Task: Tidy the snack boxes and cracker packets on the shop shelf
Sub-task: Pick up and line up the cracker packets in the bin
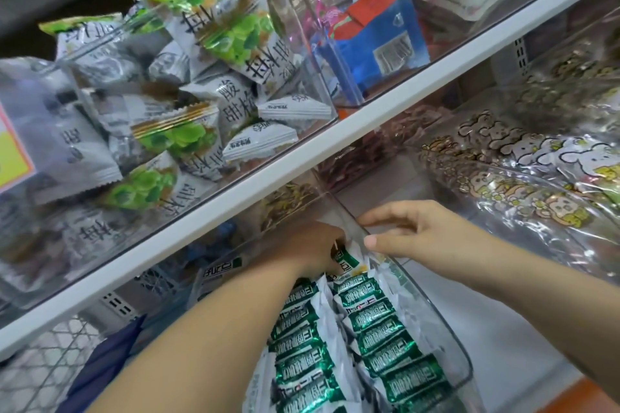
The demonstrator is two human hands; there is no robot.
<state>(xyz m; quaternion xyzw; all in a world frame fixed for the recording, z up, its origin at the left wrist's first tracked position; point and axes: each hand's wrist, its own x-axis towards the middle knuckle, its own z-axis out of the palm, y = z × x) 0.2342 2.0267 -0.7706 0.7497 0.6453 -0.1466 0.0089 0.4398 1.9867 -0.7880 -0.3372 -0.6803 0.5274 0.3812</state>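
Observation:
Two rows of green-and-white cracker packets (372, 342) stand on edge in a clear plastic bin (446, 339) on the lower shelf. My left hand (312, 248) reaches into the far end of that bin, fingers closed around a green-and-white packet (347, 260) at the back of the rows. My right hand (412, 231) hovers over the bin's right wall, fingers spread, thumb tip touching the rim and nothing held.
A white shelf edge (302, 161) runs diagonally above my hands. The upper shelf holds clear bins of grey-and-green snack packets (188, 84) and blue-and-orange packets (372, 33). Clear bags with cartoon prints (523, 178) lie to the right. A wire basket (43, 369) sits at lower left.

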